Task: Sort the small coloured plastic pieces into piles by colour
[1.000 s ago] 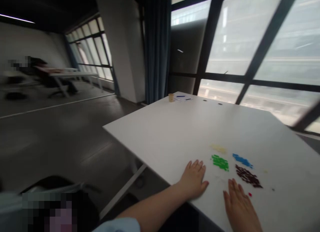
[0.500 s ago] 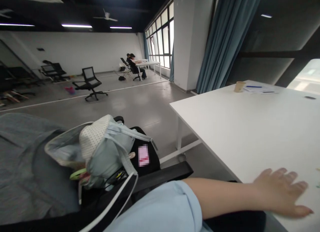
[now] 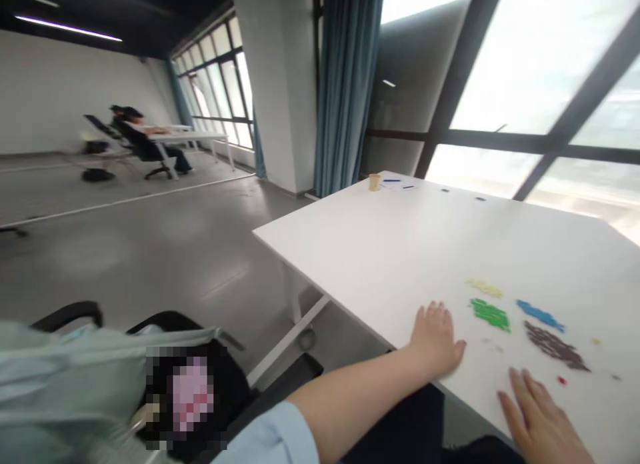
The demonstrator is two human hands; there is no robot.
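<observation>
My left hand point(image 3: 434, 339) rests palm down near the table's front edge, its fingers stretched out and nothing in it. To its right, my right hand point(image 3: 537, 414) also lies on the white table point(image 3: 345, 244), fingers extended and holding nothing. Small loose pieces lie sorted by colour beyond the hands: a green pile point(image 3: 490, 314), a pale yellow pile point(image 3: 484, 288), a blue pile point(image 3: 540, 315) and a dark brown pile point(image 3: 556, 345). One red piece point(image 3: 562, 380) sits beside my right hand. The pieces are too small to tell their kind.
A paper cup point(image 3: 374, 182) stands at the far table corner beside papers with a blue pen point(image 3: 391, 181). At left, a pale green bag point(image 3: 65, 391) lies by a black chair armrest point(image 3: 295, 377). Two people point(image 3: 133, 127) sit at a distant table.
The view has swung to the right, bringing the coloured piles and my right hand into sight. My left hand stays flat on the table, with its fingers now closer together.
</observation>
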